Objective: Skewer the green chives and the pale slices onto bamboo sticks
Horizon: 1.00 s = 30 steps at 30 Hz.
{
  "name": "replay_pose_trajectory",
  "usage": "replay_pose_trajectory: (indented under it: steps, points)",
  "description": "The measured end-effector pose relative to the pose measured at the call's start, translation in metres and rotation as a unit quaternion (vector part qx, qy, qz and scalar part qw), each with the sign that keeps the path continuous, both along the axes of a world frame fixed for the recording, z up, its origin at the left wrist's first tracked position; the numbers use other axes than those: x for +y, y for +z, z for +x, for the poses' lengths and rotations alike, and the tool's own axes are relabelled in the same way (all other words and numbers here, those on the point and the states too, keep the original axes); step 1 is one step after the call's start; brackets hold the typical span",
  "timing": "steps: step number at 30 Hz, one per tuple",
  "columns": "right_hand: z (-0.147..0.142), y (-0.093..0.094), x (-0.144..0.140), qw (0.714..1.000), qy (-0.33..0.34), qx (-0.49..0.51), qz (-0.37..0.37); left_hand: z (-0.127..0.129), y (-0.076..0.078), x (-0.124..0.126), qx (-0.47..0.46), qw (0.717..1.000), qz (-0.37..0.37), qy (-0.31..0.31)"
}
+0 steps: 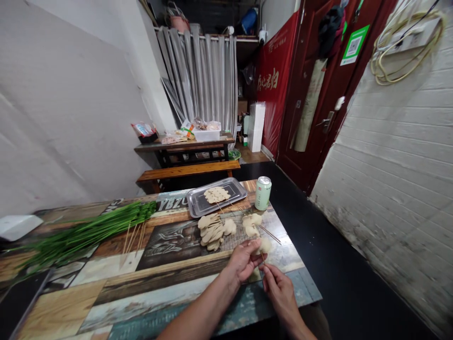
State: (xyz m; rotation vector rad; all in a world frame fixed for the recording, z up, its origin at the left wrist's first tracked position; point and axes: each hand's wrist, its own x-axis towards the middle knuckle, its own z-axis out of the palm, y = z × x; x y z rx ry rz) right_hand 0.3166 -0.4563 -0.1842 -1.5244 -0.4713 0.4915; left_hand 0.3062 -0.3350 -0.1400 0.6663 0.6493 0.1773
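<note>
Left hand (244,259) grip pinching pale slice (264,245), right hand (279,290) grip closed on thin skewer (262,257), near right table (106,293) edge, slice pile (212,230) just beyond, metal tray (198,204) and green can (263,192) farther

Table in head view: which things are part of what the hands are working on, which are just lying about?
In use:
left hand holding a pale slice
right hand on the thin skewer
pile of slices
metal tray with finished skewers

Lying about:
drink can
green stalks
white box
far table
</note>
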Motion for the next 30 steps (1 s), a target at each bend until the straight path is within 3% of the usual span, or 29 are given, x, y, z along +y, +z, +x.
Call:
replay_pose_trajectory:
  steps: [14,21,30]
  points:
    - [0.003,-0.001,-0.001,1.000,-0.007,0.007,0.004,-0.001,-0.009,-0.011,-0.006,1.000,0.001,-0.013]
    - [0.004,0.002,-0.003,1.000,-0.007,0.010,-0.007,0.008,0.004,0.003,-0.053,0.994,0.066,0.070]
    - [0.002,-0.005,-0.003,1.000,0.001,-0.016,-0.014,0.021,0.010,0.014,-0.018,0.993,0.064,0.099]
